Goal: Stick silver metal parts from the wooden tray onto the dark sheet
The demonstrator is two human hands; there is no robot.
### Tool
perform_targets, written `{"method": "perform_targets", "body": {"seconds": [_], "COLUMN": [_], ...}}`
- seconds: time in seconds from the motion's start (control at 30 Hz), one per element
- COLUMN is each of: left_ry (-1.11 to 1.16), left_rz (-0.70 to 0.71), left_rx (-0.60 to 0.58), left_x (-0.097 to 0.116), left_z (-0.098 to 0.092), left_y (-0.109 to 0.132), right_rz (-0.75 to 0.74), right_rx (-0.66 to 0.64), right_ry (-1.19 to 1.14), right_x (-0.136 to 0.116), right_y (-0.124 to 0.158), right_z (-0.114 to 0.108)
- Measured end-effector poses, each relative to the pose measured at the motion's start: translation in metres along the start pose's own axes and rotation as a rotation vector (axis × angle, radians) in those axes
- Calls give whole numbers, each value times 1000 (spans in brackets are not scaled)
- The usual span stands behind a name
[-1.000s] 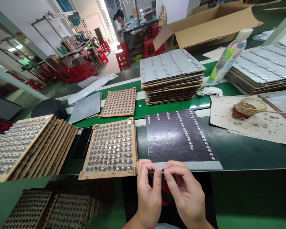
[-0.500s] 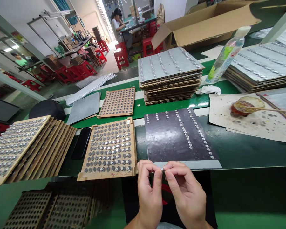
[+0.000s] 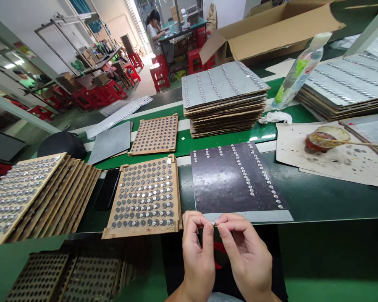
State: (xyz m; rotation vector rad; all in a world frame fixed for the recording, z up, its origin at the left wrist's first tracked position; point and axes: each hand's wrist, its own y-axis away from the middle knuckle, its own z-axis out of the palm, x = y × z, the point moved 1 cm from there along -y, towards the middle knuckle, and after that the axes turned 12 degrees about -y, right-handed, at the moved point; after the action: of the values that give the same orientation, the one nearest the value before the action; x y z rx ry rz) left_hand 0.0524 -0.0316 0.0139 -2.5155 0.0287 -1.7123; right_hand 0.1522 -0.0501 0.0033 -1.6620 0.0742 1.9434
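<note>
My left hand [image 3: 198,251] and my right hand [image 3: 246,251] meet at the table's near edge, fingertips pinched together on a tiny silver metal piece [image 3: 213,224]. Just beyond them lies a dark sheet [image 3: 227,184] with rows of small silver pieces along its right side and top. Left of the hands sits a wooden tray [image 3: 146,197] whose round holes hold several silver discs.
A fanned stack of filled wooden trays [image 3: 34,197] is at the left, an empty tray [image 3: 156,135] farther back. Stacks of grey boards [image 3: 223,96] with rows of pieces, a plastic bottle [image 3: 297,71], a glue dish [image 3: 326,139] on stained paper, and a cardboard box [image 3: 271,29] stand behind. A person sits far back.
Both hands stay pinched on the small piece at the same spot; the fingers shift only slightly.
</note>
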Motion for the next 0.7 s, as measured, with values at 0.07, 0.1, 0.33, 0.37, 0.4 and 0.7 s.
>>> {"method": "perform_targets", "body": {"seconds": [0.07, 0.1, 0.33, 0.37, 0.4, 0.7], "left_ry": [37, 58, 122, 120, 121, 281], "left_rz": [-34, -52, -113, -111, -110, -157], "left_rx": [-14, -26, -285, -320, -350, -450], "left_x": [3, 4, 5, 5, 5, 2], "left_z": [0, 0, -13, -14, -16, -17], "left_y": [-2, -3, -15, -16, -18, -22], "right_rz": [-23, -32, -87, -107, -123, -59], "right_rx": [-7, -15, -89, -103, -108, -33], "right_ry": [12, 19, 84, 97, 99, -12], "right_x": [0, 0, 2, 2, 2, 2], "right_y": [0, 0, -6, -7, -7, -4], "right_z": [-1, -2, -6, -6, -6, -5]}}
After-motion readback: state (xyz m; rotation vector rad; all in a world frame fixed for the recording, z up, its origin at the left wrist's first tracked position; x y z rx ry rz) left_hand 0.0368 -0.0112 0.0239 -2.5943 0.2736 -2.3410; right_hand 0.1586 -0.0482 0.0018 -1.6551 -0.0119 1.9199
